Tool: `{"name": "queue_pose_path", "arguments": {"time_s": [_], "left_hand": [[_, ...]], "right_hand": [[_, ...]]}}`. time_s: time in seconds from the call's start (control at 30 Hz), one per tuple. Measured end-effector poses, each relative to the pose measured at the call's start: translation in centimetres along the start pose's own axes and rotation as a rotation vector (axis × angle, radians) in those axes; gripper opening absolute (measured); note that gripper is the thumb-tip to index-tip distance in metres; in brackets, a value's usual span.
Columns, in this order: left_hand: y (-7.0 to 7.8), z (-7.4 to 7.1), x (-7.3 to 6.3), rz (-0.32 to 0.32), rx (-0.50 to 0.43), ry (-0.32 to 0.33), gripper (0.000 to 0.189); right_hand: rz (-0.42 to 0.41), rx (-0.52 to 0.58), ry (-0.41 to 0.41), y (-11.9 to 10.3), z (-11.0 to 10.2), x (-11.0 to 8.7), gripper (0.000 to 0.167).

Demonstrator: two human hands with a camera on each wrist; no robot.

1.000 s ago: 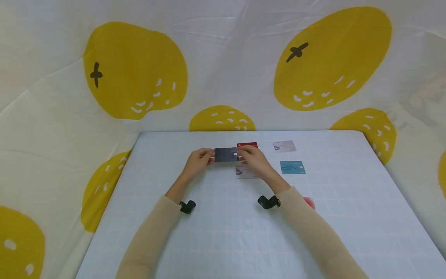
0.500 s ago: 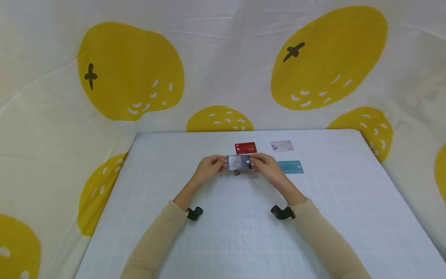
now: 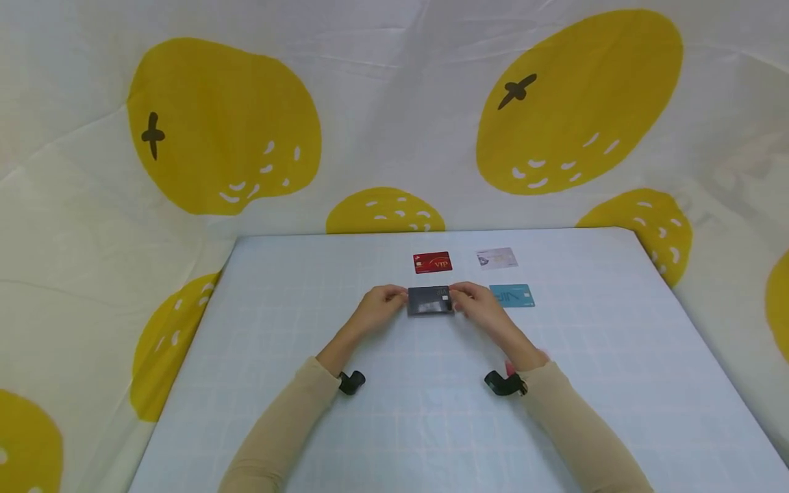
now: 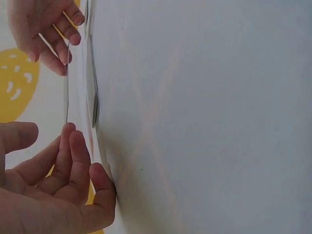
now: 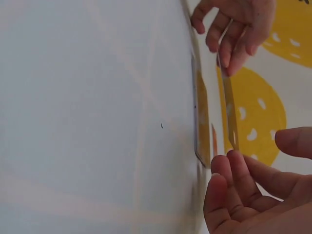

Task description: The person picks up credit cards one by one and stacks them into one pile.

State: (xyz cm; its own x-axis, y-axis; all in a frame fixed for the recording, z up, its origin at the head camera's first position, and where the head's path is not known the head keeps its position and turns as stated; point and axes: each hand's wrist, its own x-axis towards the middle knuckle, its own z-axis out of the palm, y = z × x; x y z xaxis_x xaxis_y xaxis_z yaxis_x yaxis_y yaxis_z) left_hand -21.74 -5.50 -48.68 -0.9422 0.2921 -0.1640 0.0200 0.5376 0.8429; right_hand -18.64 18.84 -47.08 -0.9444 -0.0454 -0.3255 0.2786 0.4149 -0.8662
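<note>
A dark grey bank card [image 3: 429,301] with a small light chip is held by its two short ends between my hands. My left hand [image 3: 377,307] has its fingertips at the left end, and my right hand [image 3: 481,308] at the right end. Both wrist views show the card [image 5: 228,107] nearly edge-on, raised above the table, with the thumbs apart from it. Below it in the right wrist view lies another card [image 5: 201,117]. Just beyond, a red VIP card [image 3: 433,262] lies flat. A teal card [image 3: 514,296] is beside my right hand.
A pale card [image 3: 496,258] lies at the back right, behind the teal one. Partly hidden by my right wrist is a pink thing [image 3: 509,368]. The light checked tablecloth [image 3: 394,411] ends at a white curtain [image 3: 394,103] with yellow fruit prints.
Both hands have moved right and toward me with the dark card. The red card has come fully into view, while the pale card in front of it is now covered in the head view.
</note>
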Motion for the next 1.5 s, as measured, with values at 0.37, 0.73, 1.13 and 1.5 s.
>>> {"name": "queue_pose_path", "arguments": {"time_s": [0.37,0.73,1.13,1.5], "left_hand": [[-0.1,0.5,0.2,-0.006,0.049,-0.034,0.035],[0.3,0.8,0.2,-0.023,0.104,-0.036,0.036],[0.8,1.1,0.6,-0.058,0.163,-0.044,0.036],[0.4,1.2,0.9,-0.011,0.178,-0.074,0.038]], "right_hand": [[0.024,-0.032,0.019,0.5,0.5,0.2,0.040],[0.004,-0.062,0.023,1.0,0.5,0.7,0.042],[-0.019,-0.096,0.023,1.1,0.5,1.0,0.041],[-0.031,-0.131,0.038,1.4,0.6,0.8,0.041]]}}
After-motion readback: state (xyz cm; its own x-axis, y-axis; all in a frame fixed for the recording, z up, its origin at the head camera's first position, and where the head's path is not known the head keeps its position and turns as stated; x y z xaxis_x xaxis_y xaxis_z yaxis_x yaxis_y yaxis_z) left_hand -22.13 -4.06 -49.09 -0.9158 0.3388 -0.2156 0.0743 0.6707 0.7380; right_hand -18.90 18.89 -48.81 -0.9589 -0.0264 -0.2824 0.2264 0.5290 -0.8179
